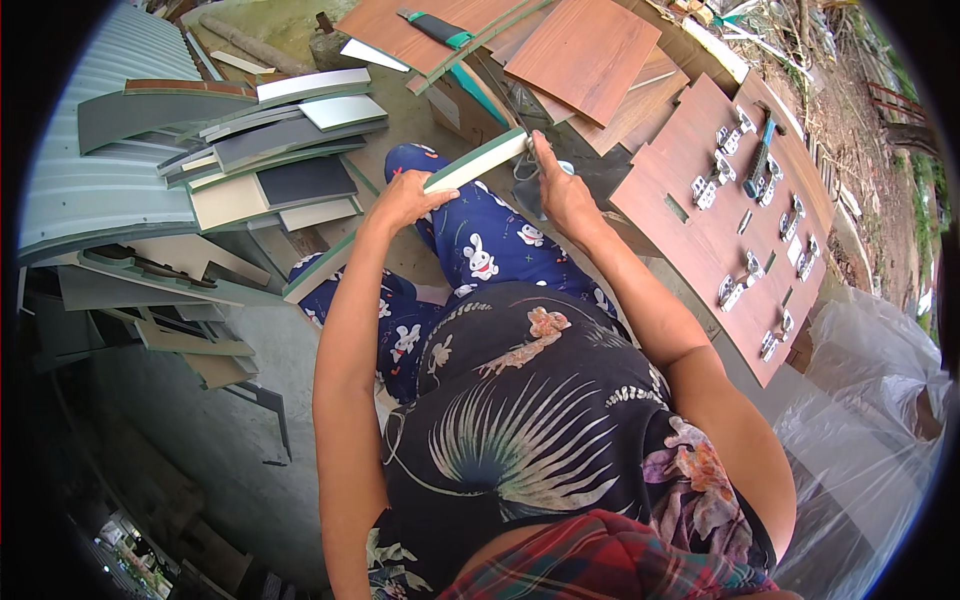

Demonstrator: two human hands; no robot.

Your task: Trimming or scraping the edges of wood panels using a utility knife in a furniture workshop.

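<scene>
Grey concrete floor (240, 450) lies beneath a seated person, with piled boards to either side. The left hand (408, 200) is closed round a narrow board strip (480, 162), thumb along its pale face; the right hand (562, 190) is at the far end, fingers bunched against the tip beside something small and metallic, though whether they pinch the strip itself I cannot tell. The strip — flat, straight-edged, cream with a green long edge — slants above the lap, its upper length spanning the space between the hands. Below it are soft blue trousers (482, 255) printed with white rabbits. Just beyond, a brown cardboard box (455, 112) shows partly, its inside hidden. To the right, a smooth wood-grain panel (680, 190) bears shiny metal hinges (740, 285) and a hammer (765, 155) with a blue-and-black handle. Past its lower corner bunches crumpled, see-through plastic (850, 400), bag or sheet, its contents unclear. Rectangular grey, white and cream offcuts (320, 140) are heaped to the left, near ribbed metal sheeting (110, 140). Farther up, a green-and-black cutter (436, 28) lies on another reddish-brown board (385, 30).
</scene>
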